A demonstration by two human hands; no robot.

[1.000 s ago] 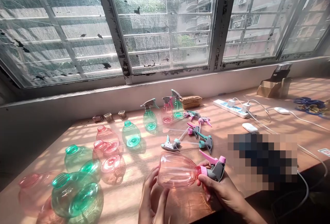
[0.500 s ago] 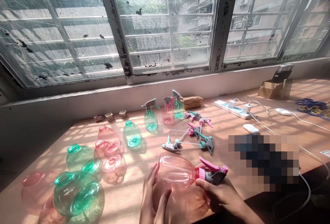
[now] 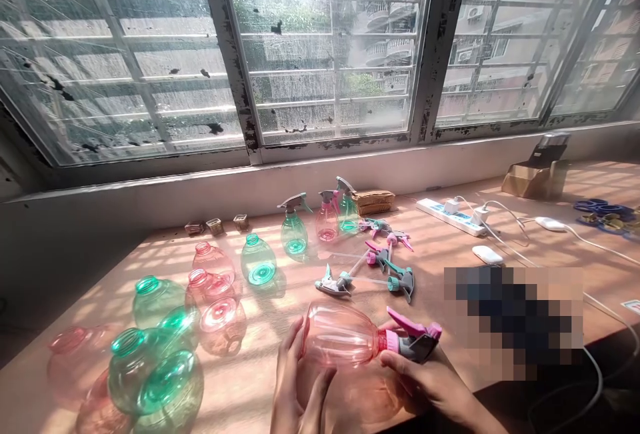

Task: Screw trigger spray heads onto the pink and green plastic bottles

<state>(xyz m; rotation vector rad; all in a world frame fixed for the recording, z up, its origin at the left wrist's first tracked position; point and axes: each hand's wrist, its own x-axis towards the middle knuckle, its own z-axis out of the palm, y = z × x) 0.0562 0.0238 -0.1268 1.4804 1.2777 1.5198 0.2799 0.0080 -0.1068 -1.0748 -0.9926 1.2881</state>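
Observation:
A clear pink spray bottle lies on its side between my hands, its neck pointing right. Its grey-and-pink trigger head sits on the neck. My left hand is wrapped round the bottle's base end. At the neck, the fingers of my right hand close round the pink collar; some fingers are hidden behind it. Just beyond the bottle lie several loose trigger heads with thin tubes, the nearest a light one and a grey-and-teal one.
Open-necked green bottles and pink bottles stand at the left. Bottles with trigger heads stand near the wall. A power strip, a white mouse-like object and cables lie right, near a blurred dark patch. Blue-handled scissors lie farther right.
The trigger head has turned slightly and tipped flatter, and the fingers of my right hand have shifted round the collar. My left hand keeps its hold on the base.

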